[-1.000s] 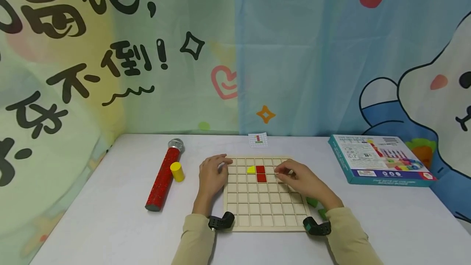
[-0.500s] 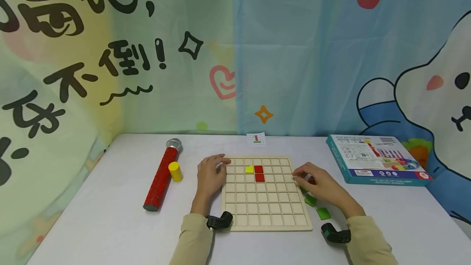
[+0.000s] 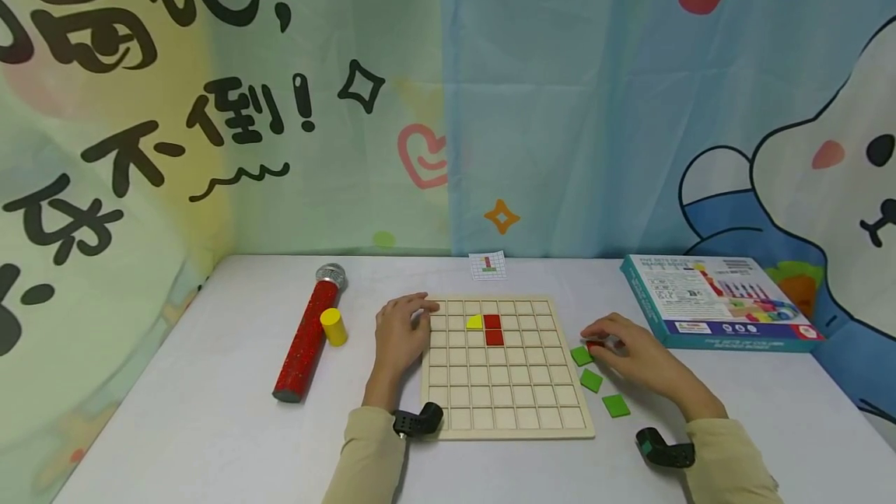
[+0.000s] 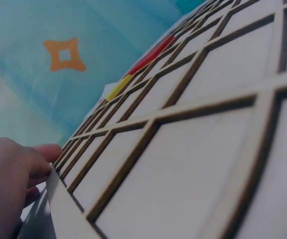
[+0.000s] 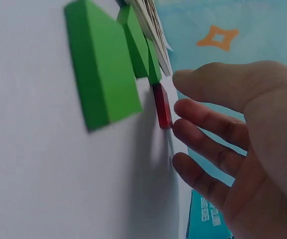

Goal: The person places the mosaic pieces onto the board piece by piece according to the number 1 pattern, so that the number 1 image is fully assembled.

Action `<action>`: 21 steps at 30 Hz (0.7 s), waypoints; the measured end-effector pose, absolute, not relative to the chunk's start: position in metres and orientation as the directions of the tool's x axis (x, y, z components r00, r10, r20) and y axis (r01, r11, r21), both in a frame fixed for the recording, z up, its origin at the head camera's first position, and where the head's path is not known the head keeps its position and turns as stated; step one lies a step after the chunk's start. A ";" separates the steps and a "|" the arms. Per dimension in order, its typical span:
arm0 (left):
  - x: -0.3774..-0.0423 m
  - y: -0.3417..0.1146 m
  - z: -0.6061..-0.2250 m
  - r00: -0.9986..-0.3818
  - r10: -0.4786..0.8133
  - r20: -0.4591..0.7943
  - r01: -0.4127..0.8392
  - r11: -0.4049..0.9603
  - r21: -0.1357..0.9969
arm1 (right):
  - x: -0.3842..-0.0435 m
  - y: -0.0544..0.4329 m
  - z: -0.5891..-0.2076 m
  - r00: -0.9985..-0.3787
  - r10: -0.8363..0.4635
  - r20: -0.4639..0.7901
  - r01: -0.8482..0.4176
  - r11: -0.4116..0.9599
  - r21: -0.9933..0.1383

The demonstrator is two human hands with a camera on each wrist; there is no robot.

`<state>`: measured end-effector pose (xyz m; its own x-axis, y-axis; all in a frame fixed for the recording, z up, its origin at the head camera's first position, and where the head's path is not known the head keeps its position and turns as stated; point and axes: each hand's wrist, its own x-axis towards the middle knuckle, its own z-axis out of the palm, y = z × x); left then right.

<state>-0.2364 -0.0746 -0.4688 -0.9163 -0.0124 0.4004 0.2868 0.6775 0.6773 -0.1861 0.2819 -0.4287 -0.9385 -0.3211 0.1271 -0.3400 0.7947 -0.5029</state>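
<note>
My left hand's fingers touch the board (image 3: 504, 376). Right of it, my right hand (image 3: 635, 356) has fingers apart near a red block (image 5: 162, 106), probably light, hard; best pinched by its sides.

Left hand (image 3: 404, 325) and right hand (image 3: 635, 352) well apart, fingers (image 5: 208, 148) loosely bent.

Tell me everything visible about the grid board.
The board is pale, flat and wooden-looking, with raised strips forming a grid of square cells. It lies on the white table. Toward its far side, two red tiles sit one behind the other, with a yellow tile just left of the farther one. The left hand touches its far left corner.
</note>
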 end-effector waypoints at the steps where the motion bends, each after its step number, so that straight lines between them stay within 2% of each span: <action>1: -0.236 -0.075 -0.469 -0.916 -0.012 0.400 0.287 0.677 0.678 | -0.186 0.283 -0.429 -0.939 -0.320 0.123 -0.337 0.795 -0.504; 9: -0.237 -0.074 -0.470 -0.918 -0.022 0.396 0.279 0.675 0.683 | -0.185 0.288 -0.430 -0.944 -0.320 0.076 -0.310 0.789 -0.529; 21: -0.237 -0.074 -0.470 -0.913 -0.018 0.407 0.289 0.674 0.680 | -0.187 0.288 -0.431 -0.942 -0.326 0.075 -0.318 0.801 -0.507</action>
<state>-0.2372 -0.0742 -0.4695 -0.9134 -0.0182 0.4066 0.2893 0.6737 0.6800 -0.1869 0.2876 -0.4313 -0.9423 -0.3263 0.0750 -0.3178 0.8012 -0.5070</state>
